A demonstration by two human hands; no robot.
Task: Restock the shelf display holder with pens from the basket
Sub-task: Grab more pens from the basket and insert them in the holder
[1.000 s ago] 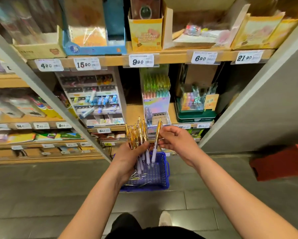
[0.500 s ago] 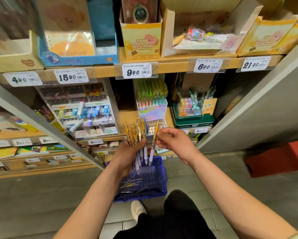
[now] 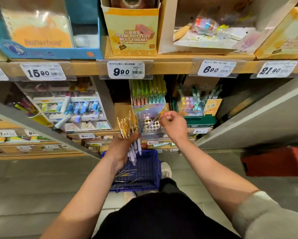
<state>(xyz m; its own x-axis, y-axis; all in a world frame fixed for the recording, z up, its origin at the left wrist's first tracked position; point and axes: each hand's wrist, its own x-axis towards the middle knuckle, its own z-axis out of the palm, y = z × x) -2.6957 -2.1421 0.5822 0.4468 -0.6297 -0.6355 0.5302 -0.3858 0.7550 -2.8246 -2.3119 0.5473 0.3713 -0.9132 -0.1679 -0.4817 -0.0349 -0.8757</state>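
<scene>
Shelf (image 3: 121,109) holder (image 3: 150,125) beside right hand (image 3: 175,125) pinching pen (image 3: 159,115); left hand (image 3: 122,147) grips bundle (image 3: 127,125); basket (image 3: 151,186) holds, seemingly, pens (image 3: 125,172).

Left grip (image 3: 120,149) holds a pen bundle (image 3: 127,125); right grip (image 3: 175,125) pinches 1 pen (image 3: 159,115) at the holder (image 3: 150,126).

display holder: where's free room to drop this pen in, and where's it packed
Free: the empty front holes of the display holder, bordered by the pen bundle in the left hand and by the right hand; also the bare shelf strip between the white pen rack and the holder. Crowded: its back rows, full of green and pink pens.
</scene>
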